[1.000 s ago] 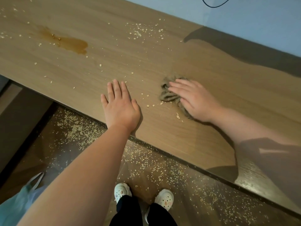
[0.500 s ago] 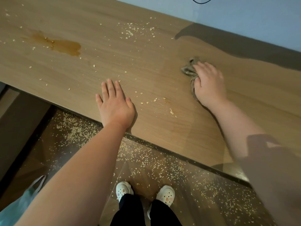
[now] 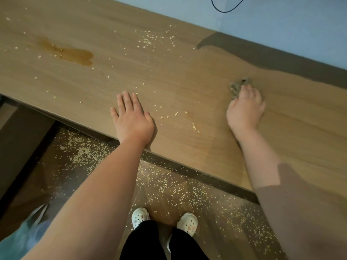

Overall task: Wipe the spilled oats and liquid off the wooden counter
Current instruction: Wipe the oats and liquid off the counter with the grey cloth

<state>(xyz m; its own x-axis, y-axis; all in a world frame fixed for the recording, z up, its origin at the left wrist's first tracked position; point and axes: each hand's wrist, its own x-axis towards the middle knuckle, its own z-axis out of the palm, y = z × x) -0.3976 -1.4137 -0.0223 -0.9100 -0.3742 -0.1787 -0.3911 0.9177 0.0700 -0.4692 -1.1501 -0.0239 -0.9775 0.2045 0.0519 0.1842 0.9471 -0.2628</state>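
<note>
The wooden counter [image 3: 169, 76] runs across the view. A brown puddle of liquid [image 3: 75, 55] lies at its far left. Loose oats [image 3: 150, 39] are scattered near the back middle, and a few more oats [image 3: 176, 114] lie between my hands. My left hand [image 3: 131, 119] rests flat on the counter near the front edge, fingers straight. My right hand [image 3: 246, 106] presses a crumpled grey-brown cloth [image 3: 237, 87] onto the counter further right and back. Most of the cloth is hidden under the fingers, and the hand is motion-blurred.
A pale blue wall [image 3: 262, 25] with a black cable [image 3: 225, 8] borders the counter's back. Below the front edge, the floor [image 3: 169, 184] is strewn with many oats. My white shoes [image 3: 163, 220] stand there. A blue-green bag [image 3: 24, 239] sits at bottom left.
My right hand has swept the cloth away from the left hand, to the right and toward the back of the counter. My left hand has stayed flat in place.
</note>
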